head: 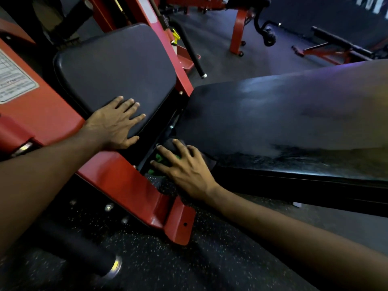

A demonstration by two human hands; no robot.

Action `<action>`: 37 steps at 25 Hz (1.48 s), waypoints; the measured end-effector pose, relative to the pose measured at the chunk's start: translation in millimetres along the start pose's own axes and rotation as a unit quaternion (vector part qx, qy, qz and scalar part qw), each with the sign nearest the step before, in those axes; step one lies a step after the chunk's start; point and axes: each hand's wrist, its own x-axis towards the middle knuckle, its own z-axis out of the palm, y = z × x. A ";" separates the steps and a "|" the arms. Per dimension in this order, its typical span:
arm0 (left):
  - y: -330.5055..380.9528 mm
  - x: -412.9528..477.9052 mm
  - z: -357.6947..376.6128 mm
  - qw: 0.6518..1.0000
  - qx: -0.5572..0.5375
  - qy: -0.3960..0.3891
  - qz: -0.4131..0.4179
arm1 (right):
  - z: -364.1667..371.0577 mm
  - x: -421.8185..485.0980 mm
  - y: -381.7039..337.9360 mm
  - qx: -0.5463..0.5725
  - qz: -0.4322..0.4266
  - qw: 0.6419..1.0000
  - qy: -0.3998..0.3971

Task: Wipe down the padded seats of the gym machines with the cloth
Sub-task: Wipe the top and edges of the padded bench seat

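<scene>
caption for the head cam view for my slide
Left hand rests flat on the small seat pad while the right hand presses the cloth against the end of the long bench pad

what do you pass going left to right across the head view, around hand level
white label on the red frame → left hand flat on the smaller seat pad → right hand pressing the cloth → long black pad
</scene>
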 end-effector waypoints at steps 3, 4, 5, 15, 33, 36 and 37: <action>-1.3 -1.2 0.5 1.000 -0.004 -0.022 -0.007 | -16.9 -40.3 29.4 -0.001 -0.004 1.000 0.006; -0.6 -0.4 0.6 1.000 -0.005 -0.023 -0.006 | -26.9 -59.9 41.8 -0.001 0.013 1.000 -0.001; 0.5 0.1 1.2 1.000 -0.005 -0.019 -0.006 | -36.9 -78.2 53.7 -0.005 0.032 0.999 -0.009; 104.4 -7.5 -24.0 0.933 -0.359 -0.006 -0.021 | -33.9 -53.0 38.1 -0.012 0.084 0.996 -0.035; 236.9 -20.1 -97.0 0.811 -0.502 0.281 -0.109 | -81.0 -202.8 120.9 -0.068 0.126 0.988 0.055; 237.9 -23.9 -104.7 0.795 -0.527 0.280 -0.111 | -108.2 -230.7 142.2 -0.044 0.199 0.978 0.047; 239.1 -24.5 -112.0 0.788 -0.537 0.284 -0.100 | -111.4 -228.8 143.4 -0.043 0.223 0.973 0.044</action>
